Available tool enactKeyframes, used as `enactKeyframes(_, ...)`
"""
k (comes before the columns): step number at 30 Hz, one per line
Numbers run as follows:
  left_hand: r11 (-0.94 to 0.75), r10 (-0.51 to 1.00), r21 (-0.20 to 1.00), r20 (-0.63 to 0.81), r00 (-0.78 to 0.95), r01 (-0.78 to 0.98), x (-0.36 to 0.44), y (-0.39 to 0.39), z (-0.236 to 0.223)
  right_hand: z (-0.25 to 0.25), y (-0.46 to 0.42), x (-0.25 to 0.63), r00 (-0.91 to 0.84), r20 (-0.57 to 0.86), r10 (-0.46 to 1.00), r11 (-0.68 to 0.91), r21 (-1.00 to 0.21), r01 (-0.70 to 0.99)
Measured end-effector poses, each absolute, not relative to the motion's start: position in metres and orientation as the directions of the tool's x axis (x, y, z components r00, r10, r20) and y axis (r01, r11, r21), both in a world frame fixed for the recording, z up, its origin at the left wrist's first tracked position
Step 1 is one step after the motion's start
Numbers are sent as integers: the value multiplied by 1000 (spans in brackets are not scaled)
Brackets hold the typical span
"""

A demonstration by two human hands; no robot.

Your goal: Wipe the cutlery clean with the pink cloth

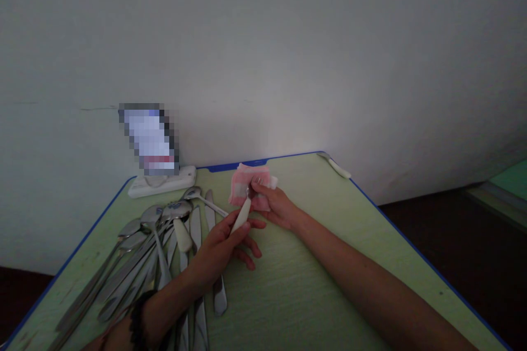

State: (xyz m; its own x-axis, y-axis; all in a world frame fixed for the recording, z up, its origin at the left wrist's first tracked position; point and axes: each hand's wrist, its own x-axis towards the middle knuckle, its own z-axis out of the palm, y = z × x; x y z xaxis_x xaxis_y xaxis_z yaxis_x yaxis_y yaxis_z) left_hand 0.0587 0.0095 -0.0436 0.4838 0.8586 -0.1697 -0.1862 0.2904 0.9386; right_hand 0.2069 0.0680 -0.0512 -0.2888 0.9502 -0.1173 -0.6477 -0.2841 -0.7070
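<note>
My left hand (224,244) pinches the white handle of a small utensil (242,215), its fingers closed round it. The utensil's metal end is tucked into a pink and white cloth (249,184), which my right hand (274,205) grips and wraps about it. Both hands meet over the far middle of a light green table (313,285). The utensil's working end is hidden by the cloth.
Several metal spoons and knives (156,247) lie fanned out on the table's left part, under my left forearm. A white power strip (162,182) with a blurred-out object stands at the far left by the wall. A white-handled utensil (335,165) lies at the far right corner.
</note>
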Motion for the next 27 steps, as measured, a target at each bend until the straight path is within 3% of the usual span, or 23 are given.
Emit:
enactKeyframes(5, 270, 760, 953, -126, 638, -134, 55, 7, -41, -56, 72, 206, -143, -182, 973, -229, -660, -716)
enactKeyframes(9, 247, 726, 967, -138, 674, -68, 55, 6, -39, -56, 73, 204, -124, -192, 974, -221, -659, -719)
enactKeyframes(20, 223, 772, 974, -146, 619, -47, 57, 8, -45, -47, 67, 207, -289, -177, 941, -328, -691, -644)
enactKeyframes(27, 234, 780, 971, -162, 604, -43, 58, 9, -45, -45, 67, 206, -300, -214, 930, -361, -690, -627)
